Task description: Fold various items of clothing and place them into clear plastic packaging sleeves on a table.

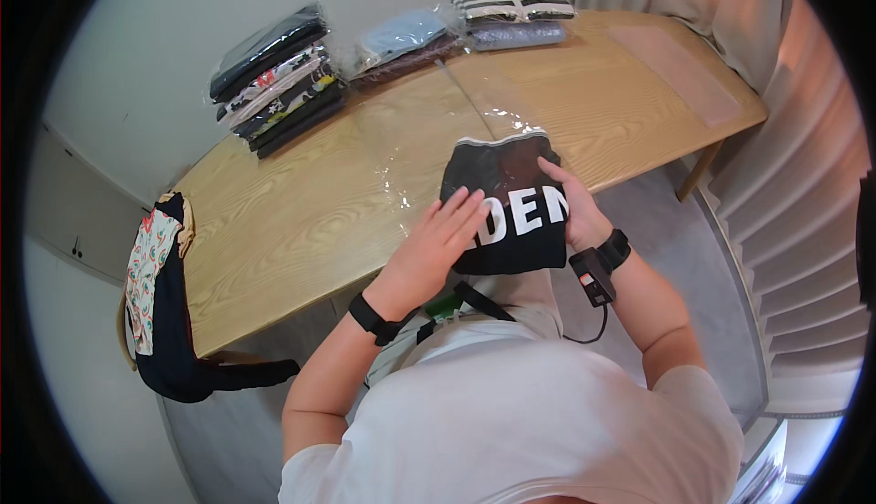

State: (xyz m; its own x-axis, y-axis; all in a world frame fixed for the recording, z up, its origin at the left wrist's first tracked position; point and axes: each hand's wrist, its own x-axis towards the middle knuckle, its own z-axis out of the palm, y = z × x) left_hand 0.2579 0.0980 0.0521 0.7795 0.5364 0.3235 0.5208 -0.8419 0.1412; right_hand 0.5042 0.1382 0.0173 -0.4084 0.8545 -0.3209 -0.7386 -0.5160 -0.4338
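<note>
- Nearest: my white shirt (520, 413), on the near side of the wooden table (292, 221).
- My left hand (438, 250) lies flat, fingers extended, on the black folded garment (534, 258).
- My right hand (582, 215) holds the garment's right side, thumb above, fingers hidden.
- This garment, white-lettered, is at the table's near edge.
- Bagged clothing stacks (281, 84) line the table's far side.
</note>
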